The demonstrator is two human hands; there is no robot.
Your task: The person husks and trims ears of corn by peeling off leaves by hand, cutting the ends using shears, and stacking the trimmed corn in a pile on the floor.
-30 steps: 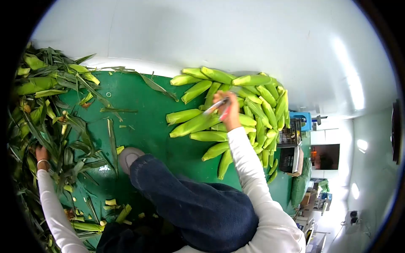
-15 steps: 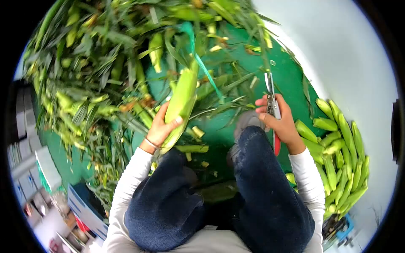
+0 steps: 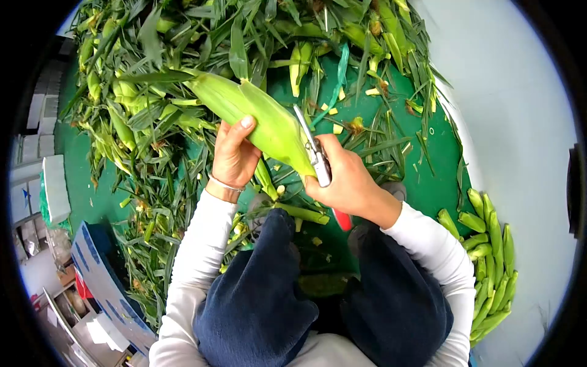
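Note:
An ear of corn in its green husk (image 3: 260, 118) lies slanted across the middle, its leafy end up and to the left. My left hand (image 3: 235, 154) is closed round its underside, thumb on top. My right hand (image 3: 345, 177) grips red-handled pruning shears (image 3: 313, 147) at the ear's lower right end. The metal blades rest beside that end, and a red handle shows under my palm. Whether the blades touch the husk is hard to tell.
Husks, leaves and unpeeled ears form a large pile (image 3: 153, 104) at the top and left. Trimmed ears (image 3: 495, 269) are stacked at the right by the pale wall (image 3: 513, 122). A blue-grey panel (image 3: 110, 281) stands lower left. Cut stalk pieces (image 3: 302, 213) lie between my feet.
The ear has tilted over to the left in my left hand. My right hand has brought the shears leftward to its lower end. Earlier, my right hand was over the stacked ears.

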